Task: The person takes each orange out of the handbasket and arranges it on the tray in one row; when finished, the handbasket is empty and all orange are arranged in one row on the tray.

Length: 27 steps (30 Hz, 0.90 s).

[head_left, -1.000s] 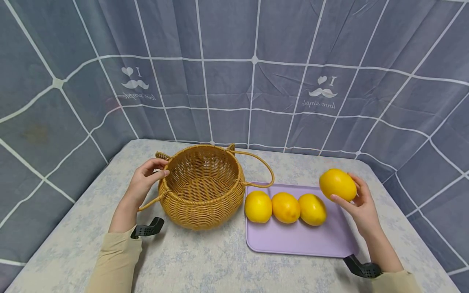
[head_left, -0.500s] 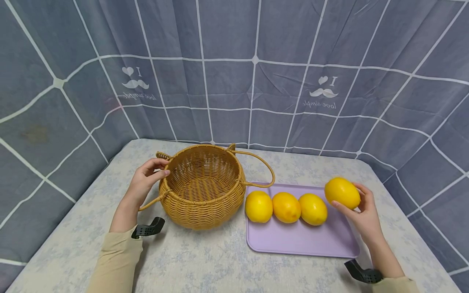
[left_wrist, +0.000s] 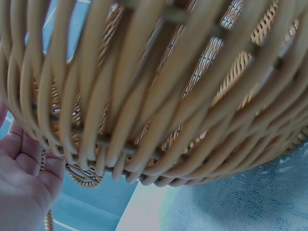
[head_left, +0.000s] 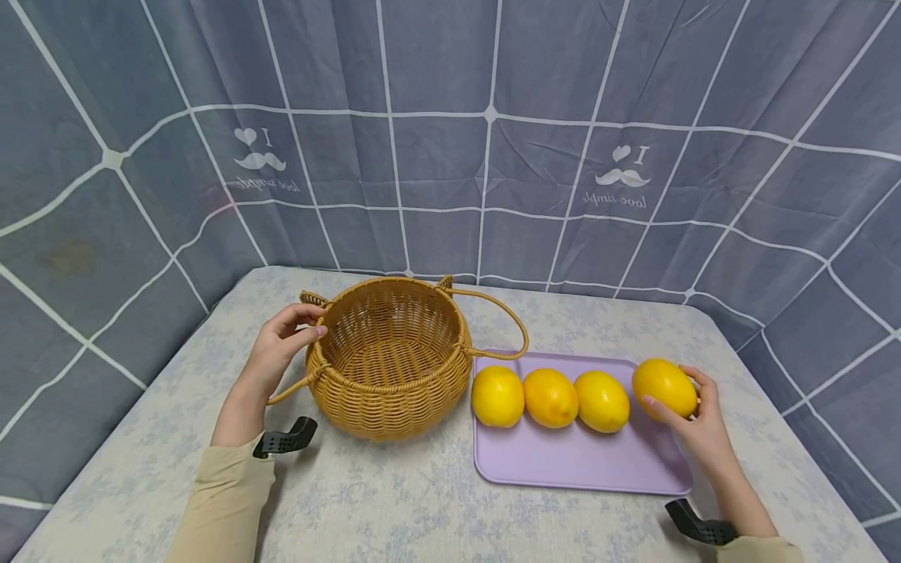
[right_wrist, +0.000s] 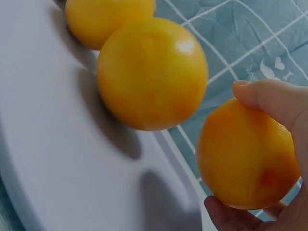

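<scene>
My right hand [head_left: 697, 430] grips a yellow lemon [head_left: 663, 389] over the right end of a lilac tray [head_left: 563, 465]. In the right wrist view the thumb lies on one side of this lemon [right_wrist: 245, 159] and the fingers on the other; its shadow falls on the tray. I cannot tell whether it touches the tray. Three more lemons [head_left: 551, 399] sit in a row there, left of the held one. My left hand [head_left: 278, 344] holds the left rim of a brown wicker basket [head_left: 387, 407], thumb and fingers at the edge. No fruit shows inside the basket.
One looped basket handle [head_left: 517, 324] reaches over the tray's back left corner; the other handle [head_left: 285, 391] sticks out under my left hand. A pale patterned cloth [head_left: 394, 500] covers the table. Behind it hangs a grey-blue checked curtain [head_left: 436, 156].
My right hand has lowered the lemon and moved it slightly right, down toward the tray. The left hand, the basket and the other lemons stay where they were.
</scene>
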Available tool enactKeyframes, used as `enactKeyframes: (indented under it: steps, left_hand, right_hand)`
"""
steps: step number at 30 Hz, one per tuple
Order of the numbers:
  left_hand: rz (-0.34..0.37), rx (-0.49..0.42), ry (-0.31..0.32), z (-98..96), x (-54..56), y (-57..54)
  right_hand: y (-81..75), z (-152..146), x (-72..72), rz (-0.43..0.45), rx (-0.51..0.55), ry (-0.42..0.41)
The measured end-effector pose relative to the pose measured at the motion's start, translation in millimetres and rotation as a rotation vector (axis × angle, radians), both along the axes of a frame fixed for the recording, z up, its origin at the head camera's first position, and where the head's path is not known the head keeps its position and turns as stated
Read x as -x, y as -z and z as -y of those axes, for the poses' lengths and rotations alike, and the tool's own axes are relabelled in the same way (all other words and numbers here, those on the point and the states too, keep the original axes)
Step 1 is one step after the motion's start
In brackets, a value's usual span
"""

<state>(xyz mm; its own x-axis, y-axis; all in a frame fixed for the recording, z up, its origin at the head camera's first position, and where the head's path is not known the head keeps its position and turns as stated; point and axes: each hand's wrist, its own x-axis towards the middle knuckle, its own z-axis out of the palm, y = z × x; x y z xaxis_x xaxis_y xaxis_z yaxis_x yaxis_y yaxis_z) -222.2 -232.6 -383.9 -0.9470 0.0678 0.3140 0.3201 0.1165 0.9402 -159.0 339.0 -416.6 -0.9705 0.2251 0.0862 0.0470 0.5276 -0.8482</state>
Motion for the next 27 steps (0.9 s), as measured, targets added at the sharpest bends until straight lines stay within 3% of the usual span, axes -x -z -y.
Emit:
enactKeyframes:
  steps: [8, 27]
  left_hand:
    - [-0.01, -0.017, 0.006, -0.1, 0.7, 1.3]
    - [0.015, 0.003, -0.002, 0.2, 1.5, 0.0]
  right_hand:
    - [8.7, -2, 1.8, 0.027, -0.032, -0.032]
    - [17.5, -2, 5.4, 0.018, -0.084, 0.021]
